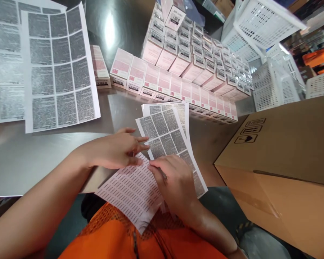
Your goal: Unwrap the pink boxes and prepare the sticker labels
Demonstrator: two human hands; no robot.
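A sheet of small labels (pixel 132 187), white with rows of short dark print, slopes from the table edge toward my orange top. My right hand (pixel 175 180) pinches at its upper right edge with thumb and forefinger; whether a single label is between the tips is too small to tell. My left hand (pixel 121 149) rests open, thumb over the sheet's top corner and other fingers spread. Those fingers touch the left edge of a sheet of large dark-printed labels (pixel 162 133). My right hand covers part of that sheet, and more sheets (pixel 183 111) lie beneath it.
Pink-and-white small boxes (pixel 175 88) stand in a long row, with stacked wrapped boxes (pixel 189 54) behind. More label sheets (pixel 59 68) lie at the left on the metal table (pixel 102 108). A cardboard carton (pixel 280 144) stands at the right, white plastic baskets (pixel 267 25) beyond.
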